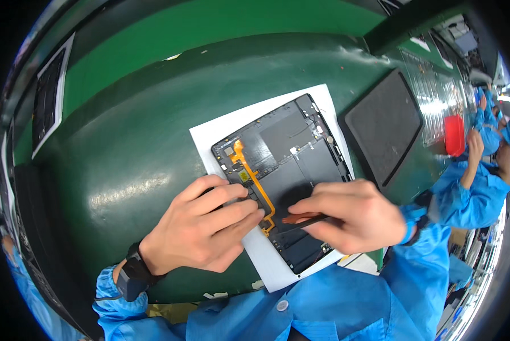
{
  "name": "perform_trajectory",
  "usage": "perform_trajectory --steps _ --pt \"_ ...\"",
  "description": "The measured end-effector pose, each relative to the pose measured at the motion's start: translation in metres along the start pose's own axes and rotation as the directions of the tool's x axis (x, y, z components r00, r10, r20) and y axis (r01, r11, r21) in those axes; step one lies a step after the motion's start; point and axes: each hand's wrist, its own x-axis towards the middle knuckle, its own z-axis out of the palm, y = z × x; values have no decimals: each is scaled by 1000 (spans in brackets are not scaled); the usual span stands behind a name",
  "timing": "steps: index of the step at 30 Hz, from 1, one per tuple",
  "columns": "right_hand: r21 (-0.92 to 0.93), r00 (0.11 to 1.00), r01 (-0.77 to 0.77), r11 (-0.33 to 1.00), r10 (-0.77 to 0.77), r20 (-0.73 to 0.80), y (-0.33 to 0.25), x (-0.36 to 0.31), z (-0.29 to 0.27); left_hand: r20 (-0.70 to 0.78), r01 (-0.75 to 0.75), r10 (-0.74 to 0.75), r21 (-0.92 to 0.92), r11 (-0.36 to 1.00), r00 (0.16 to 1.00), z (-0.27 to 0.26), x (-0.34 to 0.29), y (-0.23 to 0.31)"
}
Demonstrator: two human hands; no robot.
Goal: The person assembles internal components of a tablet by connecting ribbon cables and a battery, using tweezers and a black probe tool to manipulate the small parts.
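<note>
A black tablet back housing (300,170) lies open side up and tilted on a sheet of white paper (209,133). Along its left part runs an orange flex cable (259,186), bent toward the lower edge. My left hand (201,227) rests over the housing's left edge, fingers stretched and slightly bent, fingertips beside the cable; its thumb is hidden. My right hand (351,216) is closed on a slim dark tool (305,224) whose tip points left, near the cable's lower end. A reddish-brown piece (296,217) shows at those fingertips; whether it belongs to the tool I cannot tell.
A dark flat panel (385,122) lies on the green work surface (135,136) to the right. Beyond it are clear plastic trays (431,94) and a red bin (454,135). Co-workers in blue (474,187) sit farther right. A framed dark panel (49,96) stands at the far left.
</note>
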Motion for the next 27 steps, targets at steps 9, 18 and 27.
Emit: perform_trajectory --steps 9,18,27 --pt "73 996 -55 996 59 -60 15 9 36 6 20 -20 -53 998 1000 -2 -6 -11" --pt "-535 953 291 793 -289 90 -2 28 59 21 43 -42 -52 998 999 2 -7 -15" --pt "-778 899 278 563 -439 3 1 29 80 9 92 -92 -125 988 996 -5 0 -17"
